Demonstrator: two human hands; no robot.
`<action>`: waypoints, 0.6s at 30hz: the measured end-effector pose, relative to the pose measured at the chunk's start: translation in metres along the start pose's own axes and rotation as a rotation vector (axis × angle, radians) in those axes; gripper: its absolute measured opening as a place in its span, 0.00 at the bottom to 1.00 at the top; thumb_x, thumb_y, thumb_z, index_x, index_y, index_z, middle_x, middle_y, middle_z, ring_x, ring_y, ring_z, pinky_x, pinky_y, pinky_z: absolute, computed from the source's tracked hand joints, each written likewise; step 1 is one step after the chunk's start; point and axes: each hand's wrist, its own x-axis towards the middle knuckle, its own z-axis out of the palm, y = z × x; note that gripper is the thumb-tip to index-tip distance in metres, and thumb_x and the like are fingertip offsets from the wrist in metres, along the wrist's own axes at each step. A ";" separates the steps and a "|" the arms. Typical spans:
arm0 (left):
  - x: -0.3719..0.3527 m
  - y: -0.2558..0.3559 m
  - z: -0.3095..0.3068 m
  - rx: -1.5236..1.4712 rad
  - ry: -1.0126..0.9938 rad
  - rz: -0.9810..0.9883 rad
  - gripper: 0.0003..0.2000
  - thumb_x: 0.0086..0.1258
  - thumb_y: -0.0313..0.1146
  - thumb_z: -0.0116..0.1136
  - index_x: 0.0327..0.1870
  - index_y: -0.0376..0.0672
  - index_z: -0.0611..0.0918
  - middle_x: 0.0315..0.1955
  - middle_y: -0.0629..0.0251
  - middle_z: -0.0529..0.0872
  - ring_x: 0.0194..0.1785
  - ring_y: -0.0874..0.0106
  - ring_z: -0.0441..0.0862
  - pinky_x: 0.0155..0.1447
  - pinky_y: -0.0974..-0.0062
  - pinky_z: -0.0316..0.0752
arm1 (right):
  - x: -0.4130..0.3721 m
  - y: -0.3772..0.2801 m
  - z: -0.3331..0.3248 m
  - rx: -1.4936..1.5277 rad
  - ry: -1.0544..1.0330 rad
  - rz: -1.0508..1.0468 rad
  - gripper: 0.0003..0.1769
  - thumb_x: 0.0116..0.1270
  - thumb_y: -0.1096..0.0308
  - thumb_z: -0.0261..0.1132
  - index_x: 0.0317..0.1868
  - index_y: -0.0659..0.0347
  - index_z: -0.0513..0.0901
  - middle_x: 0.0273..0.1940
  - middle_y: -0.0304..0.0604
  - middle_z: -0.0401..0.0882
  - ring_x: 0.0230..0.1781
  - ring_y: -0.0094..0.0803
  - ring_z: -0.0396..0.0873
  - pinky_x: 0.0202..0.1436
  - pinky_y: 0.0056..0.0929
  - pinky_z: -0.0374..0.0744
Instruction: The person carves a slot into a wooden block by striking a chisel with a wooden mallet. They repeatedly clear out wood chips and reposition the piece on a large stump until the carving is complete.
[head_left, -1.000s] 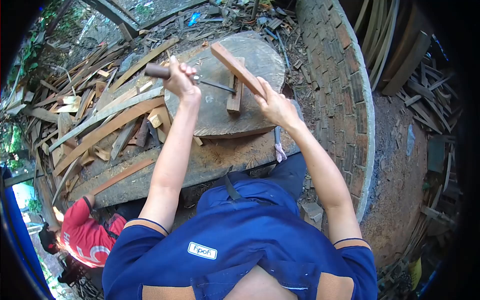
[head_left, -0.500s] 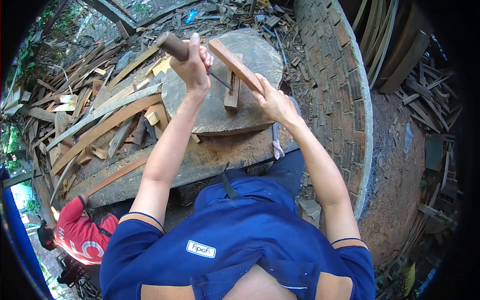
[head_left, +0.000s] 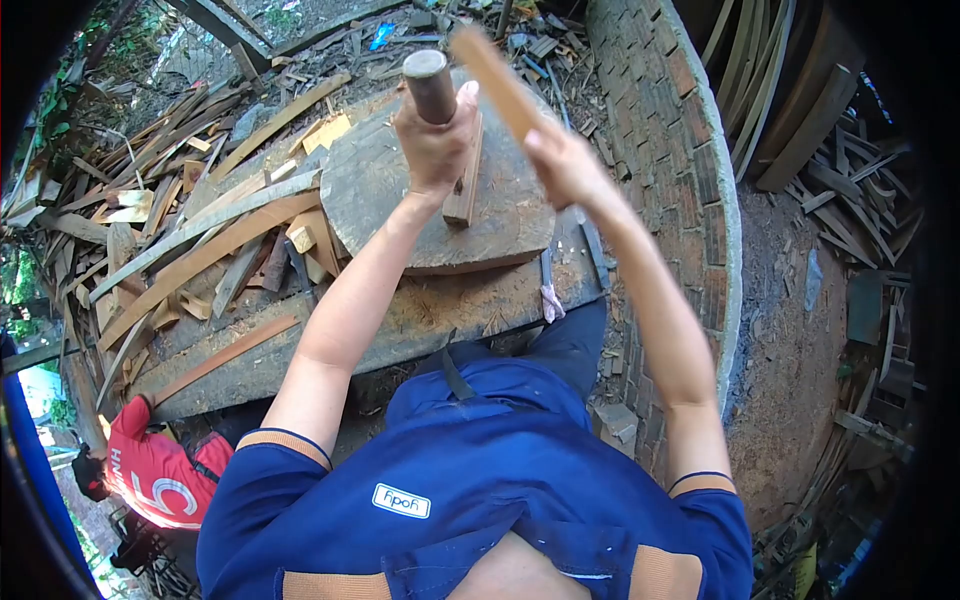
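My left hand [head_left: 436, 150] is closed around the thick wooden handle of a chisel [head_left: 432, 92], whose flat butt end faces up. The hand hides the chisel's blade. Beneath it a small wooden block [head_left: 462, 205] lies on a round tree stump [head_left: 372, 190]; its upper part is partly covered by the hand. My right hand [head_left: 566, 165] grips one end of a squared wooden bar [head_left: 500, 88]. Blurred by motion, the bar is raised to the right of the chisel handle and apart from it.
Offcuts and long wooden strips [head_left: 215, 262] are heaped on the left of the bench [head_left: 420, 330]. A curved brick wall [head_left: 675, 190] runs along the right. A tool with cloth-wrapped handle [head_left: 551, 300] lies by the stump. Another person in a red shirt [head_left: 165, 470] is at lower left.
My left hand has moved right, bringing the chisel more upright over the block. The right hand and bar have lifted up and to the right.
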 end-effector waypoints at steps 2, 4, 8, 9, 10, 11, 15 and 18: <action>-0.005 0.003 -0.001 0.054 -0.023 0.035 0.08 0.67 0.25 0.65 0.31 0.42 0.76 0.19 0.74 0.78 0.18 0.84 0.75 0.19 0.85 0.68 | -0.020 -0.044 -0.018 0.055 0.162 -0.246 0.30 0.74 0.52 0.53 0.71 0.59 0.65 0.44 0.45 0.80 0.32 0.27 0.80 0.25 0.26 0.80; -0.007 0.001 -0.001 0.043 -0.009 0.002 0.08 0.67 0.25 0.65 0.31 0.42 0.76 0.19 0.75 0.78 0.19 0.84 0.75 0.20 0.85 0.68 | -0.050 -0.088 -0.036 0.019 0.243 -0.500 0.31 0.74 0.48 0.54 0.71 0.57 0.67 0.39 0.46 0.81 0.31 0.27 0.81 0.27 0.26 0.81; -0.004 0.002 0.002 -0.001 0.007 0.002 0.07 0.66 0.22 0.63 0.30 0.41 0.76 0.22 0.73 0.79 0.21 0.84 0.76 0.23 0.84 0.71 | -0.072 -0.095 -0.023 -0.392 0.413 -0.871 0.27 0.74 0.53 0.55 0.69 0.54 0.70 0.40 0.58 0.86 0.39 0.48 0.86 0.41 0.45 0.84; -0.005 0.000 0.000 -0.028 0.008 0.032 0.07 0.66 0.21 0.62 0.30 0.42 0.76 0.23 0.73 0.80 0.22 0.84 0.77 0.24 0.84 0.71 | -0.079 -0.092 -0.017 -0.525 0.256 -0.728 0.26 0.73 0.53 0.57 0.68 0.51 0.71 0.43 0.60 0.85 0.45 0.57 0.84 0.48 0.53 0.80; -0.003 -0.009 -0.004 0.005 0.063 0.048 0.07 0.65 0.24 0.65 0.33 0.41 0.77 0.23 0.71 0.82 0.23 0.81 0.78 0.29 0.81 0.74 | -0.083 -0.095 -0.023 -0.613 0.178 -0.655 0.27 0.74 0.53 0.57 0.70 0.52 0.70 0.43 0.57 0.85 0.43 0.50 0.85 0.47 0.49 0.82; -0.004 -0.015 -0.008 0.002 0.061 0.049 0.07 0.65 0.24 0.65 0.33 0.41 0.77 0.23 0.71 0.82 0.23 0.81 0.78 0.29 0.81 0.74 | -0.089 -0.101 -0.030 -0.700 0.100 -0.575 0.28 0.74 0.53 0.57 0.71 0.52 0.69 0.44 0.54 0.86 0.41 0.42 0.86 0.46 0.44 0.83; -0.002 -0.001 -0.015 -0.208 0.045 -0.141 0.06 0.65 0.22 0.63 0.34 0.41 0.76 0.24 0.67 0.82 0.20 0.81 0.79 0.21 0.85 0.73 | -0.096 -0.110 -0.027 -0.560 0.236 -0.857 0.29 0.73 0.55 0.58 0.72 0.50 0.68 0.43 0.55 0.86 0.40 0.45 0.86 0.47 0.43 0.82; 0.001 0.001 -0.012 -0.229 0.051 -0.038 0.06 0.65 0.22 0.62 0.31 0.41 0.76 0.19 0.70 0.79 0.18 0.81 0.77 0.21 0.85 0.74 | -0.096 -0.104 -0.016 -0.656 0.203 -0.714 0.30 0.73 0.56 0.59 0.73 0.48 0.67 0.41 0.56 0.86 0.40 0.44 0.86 0.46 0.40 0.82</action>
